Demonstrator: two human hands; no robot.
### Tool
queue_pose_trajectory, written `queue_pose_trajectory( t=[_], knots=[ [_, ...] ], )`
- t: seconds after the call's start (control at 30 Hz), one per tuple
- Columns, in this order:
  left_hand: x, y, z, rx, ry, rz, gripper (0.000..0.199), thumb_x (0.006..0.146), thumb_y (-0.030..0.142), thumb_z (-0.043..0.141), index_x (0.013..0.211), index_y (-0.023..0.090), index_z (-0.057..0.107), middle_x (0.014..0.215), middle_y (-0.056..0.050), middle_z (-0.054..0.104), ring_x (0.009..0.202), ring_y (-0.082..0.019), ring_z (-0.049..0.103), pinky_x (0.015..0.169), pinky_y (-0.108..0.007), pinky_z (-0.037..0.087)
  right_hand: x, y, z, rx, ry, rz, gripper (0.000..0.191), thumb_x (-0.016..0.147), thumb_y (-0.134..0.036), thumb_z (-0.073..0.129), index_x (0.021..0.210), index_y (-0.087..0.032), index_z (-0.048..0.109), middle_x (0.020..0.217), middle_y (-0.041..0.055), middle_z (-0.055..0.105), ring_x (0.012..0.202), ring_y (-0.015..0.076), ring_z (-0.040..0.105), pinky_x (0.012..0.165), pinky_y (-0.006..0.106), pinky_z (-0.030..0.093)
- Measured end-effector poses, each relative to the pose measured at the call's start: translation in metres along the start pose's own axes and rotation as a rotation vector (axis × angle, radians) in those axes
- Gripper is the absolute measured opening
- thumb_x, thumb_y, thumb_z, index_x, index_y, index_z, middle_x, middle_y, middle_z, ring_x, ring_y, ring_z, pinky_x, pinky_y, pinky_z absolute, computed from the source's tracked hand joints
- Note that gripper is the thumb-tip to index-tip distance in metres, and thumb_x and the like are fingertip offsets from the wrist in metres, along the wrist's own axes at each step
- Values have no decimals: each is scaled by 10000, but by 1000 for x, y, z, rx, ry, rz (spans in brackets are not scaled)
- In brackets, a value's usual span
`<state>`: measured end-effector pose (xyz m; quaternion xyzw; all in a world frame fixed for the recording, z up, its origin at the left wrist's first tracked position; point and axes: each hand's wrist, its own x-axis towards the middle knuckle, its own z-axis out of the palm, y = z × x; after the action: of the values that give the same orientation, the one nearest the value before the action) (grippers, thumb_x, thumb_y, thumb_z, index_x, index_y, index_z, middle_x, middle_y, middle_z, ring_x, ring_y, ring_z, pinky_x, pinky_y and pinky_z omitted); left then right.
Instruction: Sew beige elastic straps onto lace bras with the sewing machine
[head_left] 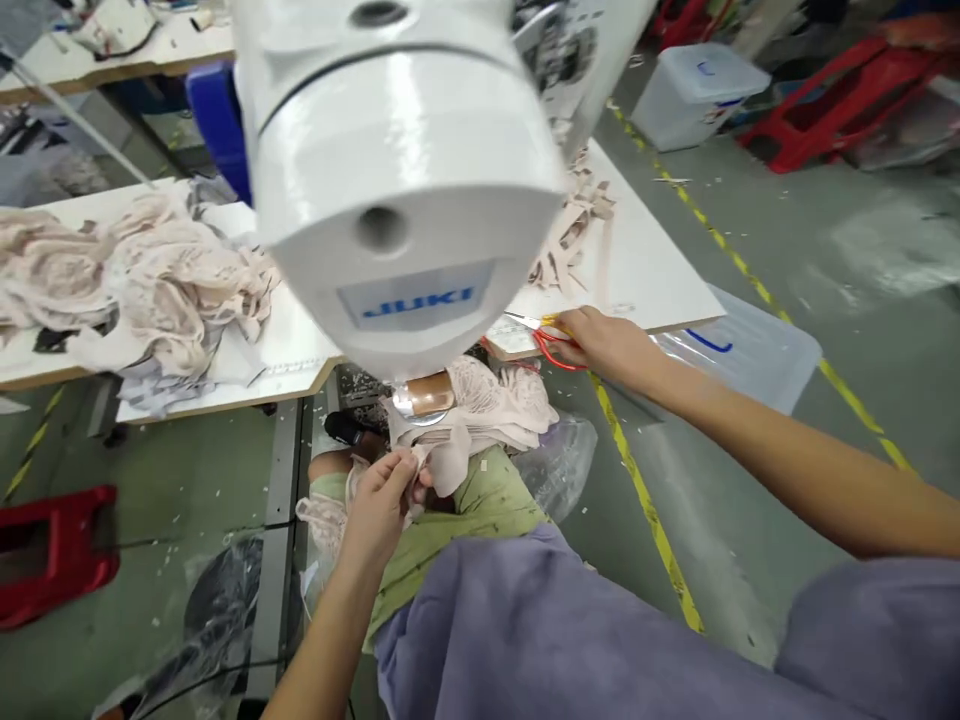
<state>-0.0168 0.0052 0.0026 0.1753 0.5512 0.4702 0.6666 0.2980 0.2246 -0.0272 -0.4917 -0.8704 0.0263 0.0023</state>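
Observation:
My left hand (388,488) pinches a beige piece of fabric (448,462) over my lap, just below the sewing machine (412,230). More beige lace fabric (499,400) is bunched under the machine head, around its shiny metal end. My right hand (600,340) is at the front edge of the white table on the right, with its fingers closed around the handles of a pair of red-handled scissors (553,345). The scissor blades point left, towards the machine. A yellow part shows by the fingers.
The machine head hides much of the middle. A heap of beige lace garments (165,280) covers the left tabletop (300,340). Fabric strips (574,235) lie on the right tabletop (652,270). Plastic bins (694,95), a red stool (56,555) and clear plastic bags (562,465) stand around.

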Motion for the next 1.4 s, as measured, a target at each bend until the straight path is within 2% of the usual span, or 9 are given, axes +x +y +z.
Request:
queue_pose_trajectory(
  t=[0.13, 0.23, 0.33, 0.43, 0.6, 0.77, 0.9, 1.0, 1.4],
  knots=[
    [1, -1, -4, -60, 5, -5, 347, 738, 457, 768, 783, 140, 634, 681, 0, 608, 561, -67, 470, 542, -191, 376, -71, -46, -19, 320, -43, 82, 364, 889, -442, 528, 1131, -185, 617, 852, 78, 691, 626, 202, 610, 559, 301, 430],
    [1, 1, -3, -71, 0, -3, 333, 743, 446, 766, 784, 141, 639, 693, -2, 616, 572, -64, 477, 554, -187, 382, -109, -92, -35, 493, -177, -75, 344, 831, -373, 598, 1143, -229, 622, 1023, 71, 708, 696, 185, 653, 610, 295, 495],
    [1, 1, -1, 3, 10, 7, 296, 800, 439, 720, 814, 152, 648, 711, 3, 612, 583, -66, 473, 546, -187, 370, -118, -128, -40, 552, -240, -178, 374, 815, -337, 630, 1173, -227, 614, 1138, 81, 687, 838, 208, 688, 692, 310, 527],
    [0, 0, 0, 113, 5, 37, 263, 875, 423, 637, 837, 164, 654, 742, 0, 617, 610, -75, 477, 564, -197, 371, -107, -147, -35, 568, -209, -191, 364, 843, -341, 623, 1181, -210, 608, 1149, 94, 683, 895, 224, 689, 727, 328, 533],
    [-2, -3, -1, 240, 18, 93, 227, 901, 356, 565, 782, 175, 631, 742, -6, 634, 631, -96, 476, 617, -220, 389, -88, -157, -28, 564, -207, -271, 344, 882, -320, 622, 1194, -176, 605, 1090, 106, 692, 872, 223, 679, 724, 328, 526],
    [-1, -6, -8, 170, -4, 60, 159, 827, 233, 533, 690, 172, 585, 669, 8, 577, 582, -91, 415, 562, -222, 325, -95, -150, -28, 617, -285, -242, 302, 924, -340, 570, 1194, -218, 630, 979, 61, 710, 737, 182, 654, 658, 299, 501],
    [-2, -8, -13, 87, -9, 43, 292, 832, 383, 594, 644, 189, 483, 562, 50, 442, 509, -77, 320, 502, -222, 248, -107, -144, -29, 728, -257, -85, 302, 835, -301, 602, 1129, -236, 618, 1006, 47, 694, 624, 140, 592, 581, 280, 484],
    [-2, -10, -14, 42, 12, 54, 380, 798, 486, 661, 652, 198, 459, 536, 76, 377, 484, -68, 286, 481, -215, 217, -109, -149, -29, 779, -263, -75, 373, 754, -280, 642, 1119, -236, 578, 1102, 68, 673, 696, 157, 613, 616, 295, 508],
    [-5, -11, -14, 214, 133, 176, 234, 850, 393, 660, 778, 171, 634, 625, 34, 577, 570, -88, 465, 577, -208, 369, -83, -181, -24, 776, -325, -82, 385, 774, -327, 659, 1145, -231, 616, 1053, 71, 670, 831, 207, 638, 704, 332, 501]
  ],
)
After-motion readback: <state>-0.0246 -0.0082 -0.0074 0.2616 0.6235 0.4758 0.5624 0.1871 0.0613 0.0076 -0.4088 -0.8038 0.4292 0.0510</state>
